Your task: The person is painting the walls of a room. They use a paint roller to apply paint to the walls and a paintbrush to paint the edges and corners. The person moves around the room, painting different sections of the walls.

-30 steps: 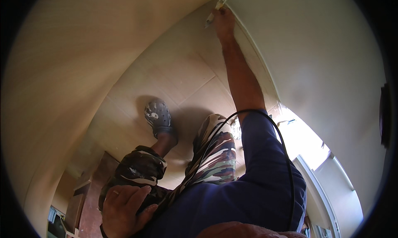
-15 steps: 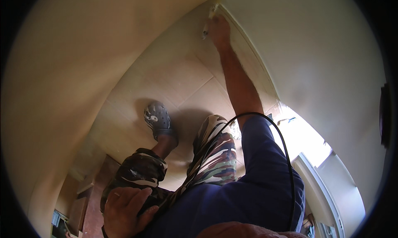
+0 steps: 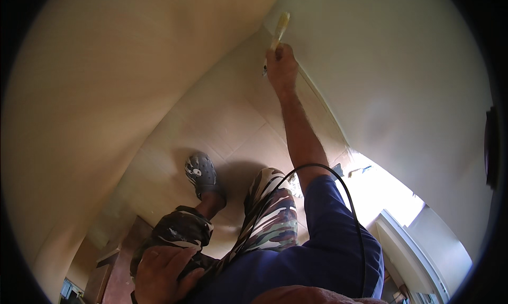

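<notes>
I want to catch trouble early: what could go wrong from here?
The brush, in the right grip, is near where the left wall and right wall meet; it might mark either, though contact isn't clear. The cable loops across the right arm and could snag if that arm moves. With that arm stretched forward and the left grip over the left leg, balance could slip.

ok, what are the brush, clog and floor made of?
Brush: perhaps fibre-bristled, from its dull yellowish end; blur leaves handle material open.
Clog: likely matte moulded foam or rubber, given its round holes.
Floor: probably matte ceramic tile, judging by straight joint lines.
</notes>
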`<move>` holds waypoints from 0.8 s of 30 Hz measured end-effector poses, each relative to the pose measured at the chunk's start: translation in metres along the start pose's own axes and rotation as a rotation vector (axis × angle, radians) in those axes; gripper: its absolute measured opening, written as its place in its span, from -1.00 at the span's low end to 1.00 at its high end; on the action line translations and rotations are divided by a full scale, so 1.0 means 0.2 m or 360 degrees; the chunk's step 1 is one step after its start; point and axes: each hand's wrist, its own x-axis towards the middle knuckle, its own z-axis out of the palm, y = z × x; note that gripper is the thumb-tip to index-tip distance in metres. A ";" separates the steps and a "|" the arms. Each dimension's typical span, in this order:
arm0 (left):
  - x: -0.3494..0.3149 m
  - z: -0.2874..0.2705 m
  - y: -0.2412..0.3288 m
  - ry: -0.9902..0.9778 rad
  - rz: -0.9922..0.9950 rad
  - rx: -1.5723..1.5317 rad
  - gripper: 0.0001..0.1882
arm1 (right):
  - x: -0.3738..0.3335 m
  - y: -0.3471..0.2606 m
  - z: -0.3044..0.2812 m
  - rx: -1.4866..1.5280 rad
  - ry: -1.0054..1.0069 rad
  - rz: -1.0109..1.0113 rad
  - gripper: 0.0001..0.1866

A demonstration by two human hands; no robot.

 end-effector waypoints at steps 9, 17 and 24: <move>-0.03 0.01 0.01 0.0026 0.0024 0.0006 -0.61 | 0.05 -0.27 -0.16 0.0334 0.0107 -0.0245 -0.75; -0.04 0.03 0.01 0.0038 0.0034 -0.0008 -0.61 | 0.20 -0.48 -0.25 0.0514 0.0129 -0.0192 -0.74; -0.03 0.02 0.01 0.0034 0.0033 -0.0008 -0.62 | 0.13 -0.27 -0.15 0.0478 -0.0074 0.0292 -0.72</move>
